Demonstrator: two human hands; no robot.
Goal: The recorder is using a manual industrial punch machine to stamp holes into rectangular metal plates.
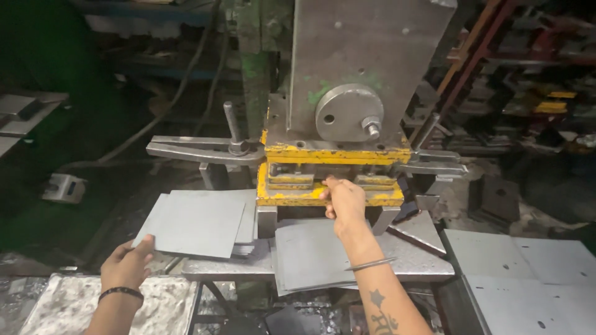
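Grey sheet-metal plate, thin, stiff, likely sharp-edged, sits atop a stack; left hand pinches its near corner. Right hand, fingers curled, reaches into the yellow press die.

No packages, labels, signs or screens can be made out in this view; the shelves at the right are too dark and blurred to tell what the yellow and red shapes on them are
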